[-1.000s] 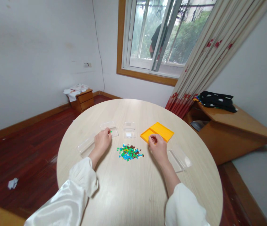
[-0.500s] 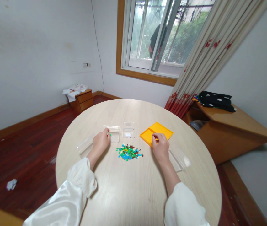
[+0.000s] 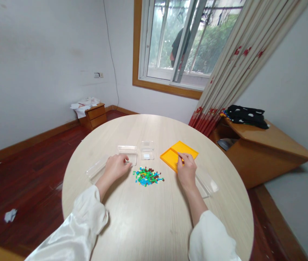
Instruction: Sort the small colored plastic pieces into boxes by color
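A pile of small toy bricks (image 3: pixel 148 177) in green, blue, brown, yellow and white lies mid-table. Just left of it my left hand (image 3: pixel 117 167) hovers with fingers apart and nothing visible in them. Beyond that hand is a clear plastic box (image 3: pixel 127 148) with its lid up. My right hand (image 3: pixel 186 170) is pinched over the near edge of a yellow divided tray (image 3: pixel 184 146); a small dark brown brick shows between its fingertips. The hand covers part of the tray.
A small clear box (image 3: pixel 147 154) stands behind the pile. Long clear boxes lie to the left (image 3: pixel 97 168) and right (image 3: pixel 207 183). The round table (image 3: pixel 154 224) fills the foreground. A wooden cabinet (image 3: pixel 275 145) stands right, and a person (image 3: pixel 177 47) is outside the window.
My left hand has come back from the clear box toward the brick pile, its fingers spreading; the green brick it held is gone from its fingertips. The right hand stays over the yellow tray.
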Action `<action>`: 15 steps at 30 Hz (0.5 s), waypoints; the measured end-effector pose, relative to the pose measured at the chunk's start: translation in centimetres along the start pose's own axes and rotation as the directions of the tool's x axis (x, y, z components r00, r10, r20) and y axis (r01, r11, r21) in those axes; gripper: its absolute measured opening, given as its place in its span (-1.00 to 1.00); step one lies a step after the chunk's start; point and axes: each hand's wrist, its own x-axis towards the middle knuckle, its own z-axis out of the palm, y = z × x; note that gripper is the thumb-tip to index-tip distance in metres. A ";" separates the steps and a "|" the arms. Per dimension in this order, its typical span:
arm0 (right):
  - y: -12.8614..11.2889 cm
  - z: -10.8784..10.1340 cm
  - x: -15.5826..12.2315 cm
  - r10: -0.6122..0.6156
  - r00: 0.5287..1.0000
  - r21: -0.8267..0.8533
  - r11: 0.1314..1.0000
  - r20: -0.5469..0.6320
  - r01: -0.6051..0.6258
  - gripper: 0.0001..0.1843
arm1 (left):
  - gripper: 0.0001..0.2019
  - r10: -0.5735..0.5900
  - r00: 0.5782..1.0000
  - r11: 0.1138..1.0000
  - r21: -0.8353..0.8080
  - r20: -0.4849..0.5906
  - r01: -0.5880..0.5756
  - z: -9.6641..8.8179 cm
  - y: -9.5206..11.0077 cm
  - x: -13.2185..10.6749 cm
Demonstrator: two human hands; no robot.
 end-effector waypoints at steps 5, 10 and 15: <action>0.5 0.2 0.0 0.011 0.999 -0.037 0.999 -0.030 -0.013 -0.70 | -0.78 -0.002 1.000 1.000 -0.029 0.014 0.003 0.6 0.0 0.0; 0.7 0.2 0.0 0.036 0.998 -0.057 0.998 -0.042 -0.038 -0.65 | -0.74 -0.056 0.998 0.997 -0.060 -0.006 0.055 1.0 0.3 0.0; 0.0 0.3 0.0 0.047 0.998 -0.053 0.997 -0.045 -0.049 -0.58 | -0.73 -0.027 0.997 0.993 -0.114 -0.070 0.018 0.9 0.5 -0.3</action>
